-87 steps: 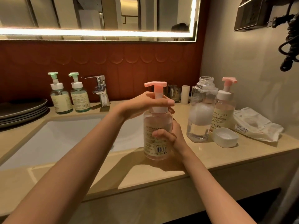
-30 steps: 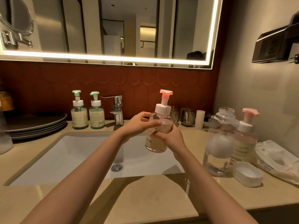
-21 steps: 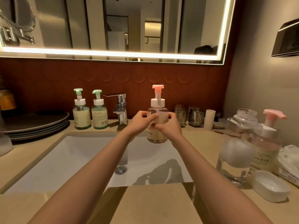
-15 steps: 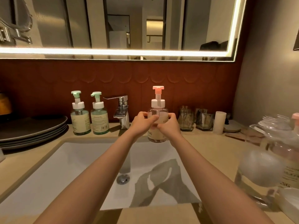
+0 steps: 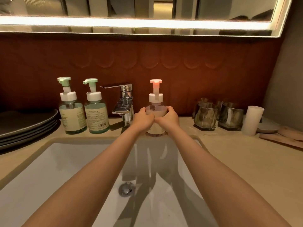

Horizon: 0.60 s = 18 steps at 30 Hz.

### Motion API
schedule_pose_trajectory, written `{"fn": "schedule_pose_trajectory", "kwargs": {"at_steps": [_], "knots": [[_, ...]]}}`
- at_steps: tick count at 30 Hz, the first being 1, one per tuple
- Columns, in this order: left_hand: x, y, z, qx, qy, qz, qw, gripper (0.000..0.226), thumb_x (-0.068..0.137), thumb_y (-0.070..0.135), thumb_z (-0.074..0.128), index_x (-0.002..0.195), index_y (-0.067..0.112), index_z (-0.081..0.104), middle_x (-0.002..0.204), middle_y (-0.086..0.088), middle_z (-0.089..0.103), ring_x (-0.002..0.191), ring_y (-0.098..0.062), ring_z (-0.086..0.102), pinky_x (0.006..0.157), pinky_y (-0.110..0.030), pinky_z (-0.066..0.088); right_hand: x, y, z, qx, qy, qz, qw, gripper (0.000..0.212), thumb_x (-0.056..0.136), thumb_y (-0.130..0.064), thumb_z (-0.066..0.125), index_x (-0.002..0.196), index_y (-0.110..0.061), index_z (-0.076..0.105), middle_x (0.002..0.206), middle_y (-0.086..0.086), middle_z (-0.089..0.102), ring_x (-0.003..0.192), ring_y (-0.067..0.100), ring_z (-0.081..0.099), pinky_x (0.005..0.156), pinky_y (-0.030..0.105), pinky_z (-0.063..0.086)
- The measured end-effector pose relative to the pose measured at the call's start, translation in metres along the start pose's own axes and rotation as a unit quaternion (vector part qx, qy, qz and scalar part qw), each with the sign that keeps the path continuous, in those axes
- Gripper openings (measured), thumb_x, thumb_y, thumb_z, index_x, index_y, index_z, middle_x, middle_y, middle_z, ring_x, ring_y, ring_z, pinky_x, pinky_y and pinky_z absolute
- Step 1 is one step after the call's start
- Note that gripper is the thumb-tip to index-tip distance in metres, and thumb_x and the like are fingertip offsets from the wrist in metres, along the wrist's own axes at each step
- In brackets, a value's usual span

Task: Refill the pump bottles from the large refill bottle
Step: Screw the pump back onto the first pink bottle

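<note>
Three pump bottles: the left green-pump bottle (image 5: 72, 115), the right green-pump bottle (image 5: 97, 113) and one pink-pump bottle (image 5: 155, 97). Two hands: left hand (image 5: 143, 120), right hand (image 5: 167, 119). One faucet (image 5: 124, 102), one sink (image 5: 65, 161), one drain (image 5: 127, 189), one white cup (image 5: 252, 122). At least two glass tumblers (image 5: 205, 117). Stacked plates (image 5: 24, 125), number unclear.

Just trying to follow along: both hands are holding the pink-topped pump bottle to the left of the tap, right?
Not quite. The left hand and right hand do both hold the pink-topped pump bottle, but the head view shows it to the right of the tap, not the left.
</note>
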<state>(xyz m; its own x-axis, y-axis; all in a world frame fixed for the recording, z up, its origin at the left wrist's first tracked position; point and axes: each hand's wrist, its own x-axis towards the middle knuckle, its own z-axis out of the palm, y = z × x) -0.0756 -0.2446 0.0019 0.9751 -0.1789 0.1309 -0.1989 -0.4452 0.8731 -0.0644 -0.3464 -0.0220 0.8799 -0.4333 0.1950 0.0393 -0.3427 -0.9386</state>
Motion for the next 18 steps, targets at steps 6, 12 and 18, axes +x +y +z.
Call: {"fn": "schedule_pose_trajectory", "kwargs": {"at_steps": [6,12,18], "knots": [[0.017,-0.01,0.0,-0.029,-0.01,-0.013,0.999,0.047,0.094,0.006,0.044,0.14,0.007,0.034,0.138,-0.009,0.046,0.124,-0.025,0.044,0.092,-0.032,0.039,0.014,0.002,0.012,-0.016,0.007,-0.027,0.999,0.073,0.063,-0.021,0.084,0.127,-0.016,0.048,0.122,0.005,0.056,0.109,0.021,0.055,0.083,0.029,0.047],[0.016,-0.012,0.0,-0.045,-0.009,-0.029,0.999,0.049,0.095,0.001,0.041,0.142,0.005,0.028,0.145,-0.011,0.038,0.132,-0.025,0.037,0.101,-0.033,0.035,0.016,-0.004,0.015,-0.123,-0.013,-0.011,0.992,0.086,0.071,-0.031,0.08,0.139,-0.008,0.032,0.13,0.009,0.053,0.123,0.026,0.049,0.091,0.034,0.045],[-0.003,-0.005,-0.011,-0.031,-0.015,-0.034,0.999,0.051,0.094,-0.001,0.035,0.143,0.008,0.028,0.145,-0.012,0.037,0.126,-0.028,0.043,0.094,-0.034,0.042,-0.012,-0.009,-0.002,-0.111,-0.04,0.02,0.993,0.094,0.074,-0.014,0.077,0.147,-0.006,0.018,0.144,0.01,0.041,0.132,0.025,0.04,0.101,0.035,0.039]]}}
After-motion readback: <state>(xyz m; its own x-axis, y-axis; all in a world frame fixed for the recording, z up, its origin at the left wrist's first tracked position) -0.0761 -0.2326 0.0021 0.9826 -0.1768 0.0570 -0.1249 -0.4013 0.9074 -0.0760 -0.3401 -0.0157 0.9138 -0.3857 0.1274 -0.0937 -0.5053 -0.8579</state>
